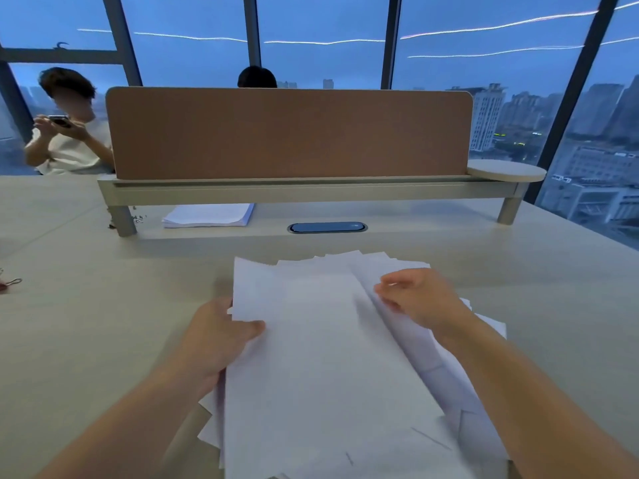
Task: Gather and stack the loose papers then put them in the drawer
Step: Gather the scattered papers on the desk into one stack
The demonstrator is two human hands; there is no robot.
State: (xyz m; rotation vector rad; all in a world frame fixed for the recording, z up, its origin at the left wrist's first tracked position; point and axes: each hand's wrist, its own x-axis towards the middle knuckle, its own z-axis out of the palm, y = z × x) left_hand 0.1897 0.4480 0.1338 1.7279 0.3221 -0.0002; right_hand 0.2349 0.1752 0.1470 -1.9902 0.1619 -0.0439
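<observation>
A ragged bundle of white loose papers point(321, 357) lies fanned in front of me on the pale desk point(86, 333), its edges uneven. My left hand point(218, 337) grips the bundle's left edge, thumb on top of the upper sheet. My right hand point(415, 299) pinches the right-hand sheets near their top, fingers curled round the paper. More sheets stick out below and to the right of the bundle. No drawer is in view.
A neat stack of paper point(207, 216) sits under the raised shelf point(311, 191) with the brown divider point(290, 133). A cable port point(326, 227) lies behind the bundle. Binder clips point(10, 283) rest at the left edge. A person point(69, 133) sits beyond, at the left.
</observation>
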